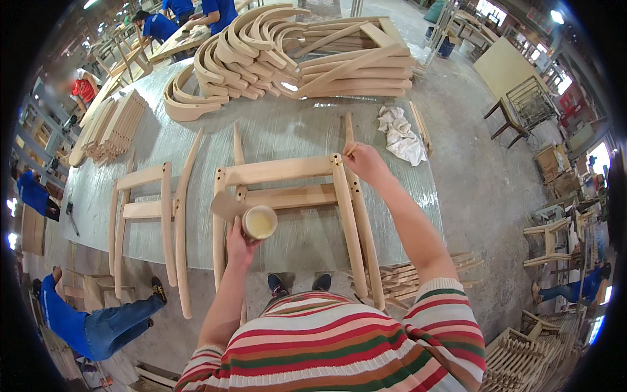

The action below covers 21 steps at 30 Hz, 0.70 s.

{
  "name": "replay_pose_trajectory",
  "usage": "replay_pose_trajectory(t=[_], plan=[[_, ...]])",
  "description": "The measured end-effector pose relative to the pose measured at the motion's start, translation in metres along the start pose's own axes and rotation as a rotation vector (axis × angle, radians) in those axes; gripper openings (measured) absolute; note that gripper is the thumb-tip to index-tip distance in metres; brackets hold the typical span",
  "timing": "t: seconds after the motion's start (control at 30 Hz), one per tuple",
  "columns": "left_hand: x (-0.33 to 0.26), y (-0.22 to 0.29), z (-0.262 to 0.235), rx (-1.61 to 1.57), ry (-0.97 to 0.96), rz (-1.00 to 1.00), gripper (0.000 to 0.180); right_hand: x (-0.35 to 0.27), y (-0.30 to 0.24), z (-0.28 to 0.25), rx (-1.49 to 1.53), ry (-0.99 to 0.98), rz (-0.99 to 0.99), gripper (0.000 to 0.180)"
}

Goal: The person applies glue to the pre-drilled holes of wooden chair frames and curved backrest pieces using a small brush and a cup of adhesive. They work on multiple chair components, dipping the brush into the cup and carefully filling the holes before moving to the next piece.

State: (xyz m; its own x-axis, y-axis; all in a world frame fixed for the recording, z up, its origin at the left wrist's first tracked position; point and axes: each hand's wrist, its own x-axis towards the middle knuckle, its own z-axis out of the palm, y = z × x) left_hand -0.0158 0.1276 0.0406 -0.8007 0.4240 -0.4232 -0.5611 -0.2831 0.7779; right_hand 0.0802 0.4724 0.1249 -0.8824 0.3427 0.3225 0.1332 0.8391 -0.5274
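Note:
My left hand (239, 244) grips a small round cup (260, 222) of pale glue or filler together with a flat scraper blade (227, 206). It hovers over the lower left of a pale wooden chair frame (281, 171) lying flat on the workbench (287, 127). My right hand (362, 162) pinches a thin stick against the top right corner joint of that frame. Two long chair legs run down from that corner toward me.
A second chair frame (145, 209) lies at the bench's left. Curved wooden parts (228, 62) and straight rails (356, 65) are piled at the back, slats (117, 124) at far left, a white rag (400, 136) at right. People in blue work around.

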Motion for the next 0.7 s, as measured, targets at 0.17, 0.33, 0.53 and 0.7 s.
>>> replay_pose_trajectory(t=[0.17, 0.33, 0.53, 0.7], plan=[[0.006, 0.01, 0.067, 0.104, -0.103, 0.218, 0.027, -0.033, -0.039, -0.031, 0.448, 0.124, -0.031, 0.013], [0.002, 0.009, 0.121, 0.164, -0.249, 0.381, 0.024, -0.066, -0.057, -0.037, 0.89, 0.248, 0.036, 0.015], [-0.008, 0.004, 0.154, 0.227, -0.367, 0.507, 0.021, -0.076, -0.044, -0.025, 0.933, 0.351, 0.165, 0.015], [-0.002, -0.01, 0.166, -0.004, -0.287, 0.24, 0.023, -0.086, -0.022, -0.02, 1.378, 0.373, 0.451, 0.012]])
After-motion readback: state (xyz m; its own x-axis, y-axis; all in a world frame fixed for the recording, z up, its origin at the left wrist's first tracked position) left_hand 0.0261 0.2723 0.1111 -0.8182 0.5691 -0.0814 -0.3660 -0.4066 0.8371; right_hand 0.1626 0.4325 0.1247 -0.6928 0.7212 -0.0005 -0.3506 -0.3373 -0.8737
